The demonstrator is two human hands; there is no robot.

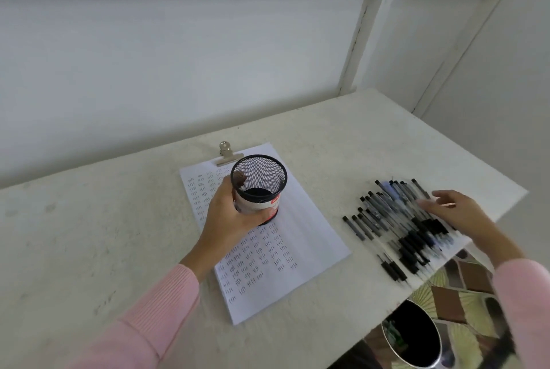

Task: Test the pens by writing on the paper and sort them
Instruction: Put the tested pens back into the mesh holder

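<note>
My left hand (pixel 229 216) grips a black mesh pen cup (pixel 258 181) with a white label, holding it over the paper (pixel 300 252); the cup looks empty. The paper sits on a clipboard with a metal clip (pixel 226 154) and carries many rows of small pen marks. To the right, several black pens (pixel 395 219) lie side by side on the white table (pixel 89 234). My right hand (pixel 458 210) lies flat over the pens near the table's right edge, fingers straight and blurred.
A white wall stands close behind the table. Beyond the table's right edge, low down, a metal bin with a black inside (pixel 416 336) stands on a patterned floor (pixel 458 288).
</note>
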